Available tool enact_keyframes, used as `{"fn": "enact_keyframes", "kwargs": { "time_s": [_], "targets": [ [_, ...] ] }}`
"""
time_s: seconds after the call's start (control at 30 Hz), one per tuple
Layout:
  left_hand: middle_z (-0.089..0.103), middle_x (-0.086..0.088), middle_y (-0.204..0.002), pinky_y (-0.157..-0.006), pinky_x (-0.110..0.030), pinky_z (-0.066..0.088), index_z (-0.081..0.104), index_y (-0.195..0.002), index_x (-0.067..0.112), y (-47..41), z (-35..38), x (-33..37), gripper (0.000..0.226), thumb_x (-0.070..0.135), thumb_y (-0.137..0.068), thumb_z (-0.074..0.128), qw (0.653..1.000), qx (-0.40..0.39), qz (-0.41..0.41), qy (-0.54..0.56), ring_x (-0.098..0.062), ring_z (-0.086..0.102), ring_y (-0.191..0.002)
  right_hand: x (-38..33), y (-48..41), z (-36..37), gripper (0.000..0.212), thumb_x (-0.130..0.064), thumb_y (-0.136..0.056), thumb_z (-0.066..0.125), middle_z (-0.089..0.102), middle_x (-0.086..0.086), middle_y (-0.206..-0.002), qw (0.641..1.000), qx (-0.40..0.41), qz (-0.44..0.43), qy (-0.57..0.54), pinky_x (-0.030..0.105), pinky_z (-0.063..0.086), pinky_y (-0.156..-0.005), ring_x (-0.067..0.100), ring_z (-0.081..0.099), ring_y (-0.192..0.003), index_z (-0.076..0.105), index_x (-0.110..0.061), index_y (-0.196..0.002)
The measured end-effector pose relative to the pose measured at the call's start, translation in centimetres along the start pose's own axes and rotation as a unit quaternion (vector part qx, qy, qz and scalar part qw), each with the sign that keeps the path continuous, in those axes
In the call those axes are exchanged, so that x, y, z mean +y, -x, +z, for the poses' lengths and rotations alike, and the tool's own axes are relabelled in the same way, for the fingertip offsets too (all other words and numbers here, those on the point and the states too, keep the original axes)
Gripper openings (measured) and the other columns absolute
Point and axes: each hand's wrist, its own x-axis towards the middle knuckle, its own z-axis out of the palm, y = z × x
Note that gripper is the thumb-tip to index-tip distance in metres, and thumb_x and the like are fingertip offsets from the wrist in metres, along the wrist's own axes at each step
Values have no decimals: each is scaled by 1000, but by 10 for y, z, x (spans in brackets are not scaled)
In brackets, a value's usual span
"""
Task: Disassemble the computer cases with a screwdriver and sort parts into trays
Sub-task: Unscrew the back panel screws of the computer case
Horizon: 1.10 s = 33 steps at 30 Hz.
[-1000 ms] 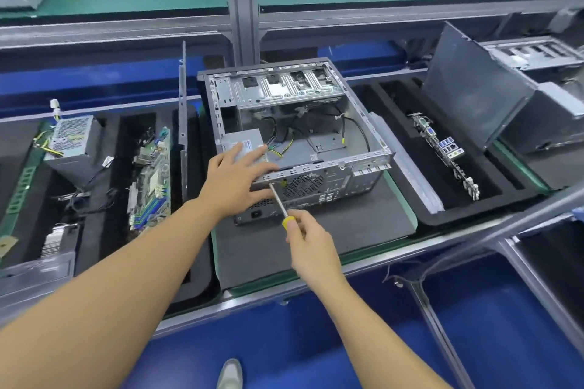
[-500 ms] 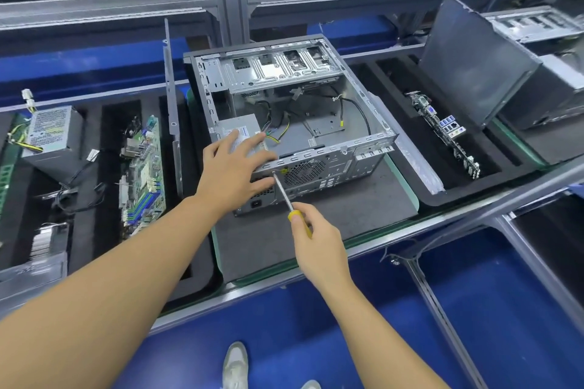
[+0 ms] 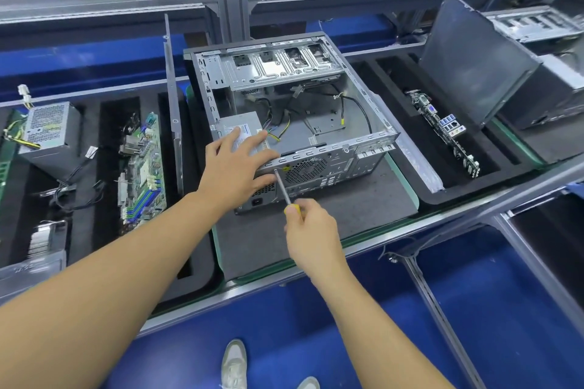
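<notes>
**Power-supply screw at the rear panel: the driver to be kept square, the case held still**

The yellow handle of the screwdriver [image 3: 286, 192] is enclosed by the curled fingers of the right hand [image 3: 311, 230], nearest the body. Its shaft is angled up and away, and its tip is set against the upper left of the rear panel, just beside the fan grille [image 3: 305, 169]. A screw head cannot be made out there.

The left hand [image 3: 235, 167] is laid with fingers spread and flat over the power supply [image 3: 241, 129], and the thumb is pressed to the rear face below the rim. The computer case [image 3: 363, 123] lies open side up on the grey mat [image 3: 331, 224], between the two foam trays.

A power-supply fixing screw is judged to be the step in hand. The shaft is best kept in line with the screw and pushed firmly inward while turned, so that the tip is not cammed out. The downward press of the left hand should be kept up so that the case is not slid on the mat.

A removed power supply unit [image 3: 47, 129] and a motherboard [image 3: 142, 167] are already held in the left tray [image 3: 202, 265], and another board [image 3: 445, 129] in the right tray [image 3: 474, 189].
</notes>
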Motion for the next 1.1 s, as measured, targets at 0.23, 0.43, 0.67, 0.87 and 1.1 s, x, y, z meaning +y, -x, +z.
{"fn": "enact_keyframes", "kwargs": {
  "time_s": [0.23,0.43,0.67,0.87,1.1],
  "targets": [
    [30,15,-159,-111,-48,17,52,-134,47,0,-1,1,44,60,-92,56,1000,-4,-1,8,-36,20,-148,12,-12,-10,26,-29,-104,51,62,-2,-63,946,-131,102,-277,26,36,-42,19,45,-41,65,-7,-99],
    [28,14,-160,-112,-49,17,50,-136,47,0,-1,0,47,59,-92,56,1000,-9,9,7,-36,18,-149,18,-27,-24,34,-29,-104,53,56,6,-69,877,-254,138,-384,26,35,-44,19,43,-45,63,2,-113],
    [27,17,-160,-113,-50,17,47,-140,44,8,0,-2,49,50,-92,56,999,4,26,21,-34,19,-150,14,-31,-26,37,-38,-105,48,61,5,-64,889,-311,155,-298,27,45,-49,16,50,-49,59,-5,-91],
    [24,20,-161,-115,-49,11,45,-139,45,4,-2,-1,49,52,-91,52,999,-22,14,46,-31,13,-152,-1,-9,3,42,-49,-101,48,64,5,-74,993,-46,19,102,36,44,-62,28,61,-67,54,-14,-79],
    [21,21,-161,-115,-47,11,41,-141,47,4,-5,-4,53,48,-89,53,998,-36,24,38,-30,11,-152,-3,-17,-14,34,-35,-104,44,52,3,-66,985,-137,57,-87,37,43,-67,24,51,-62,56,-9,-86]
  ]
}}
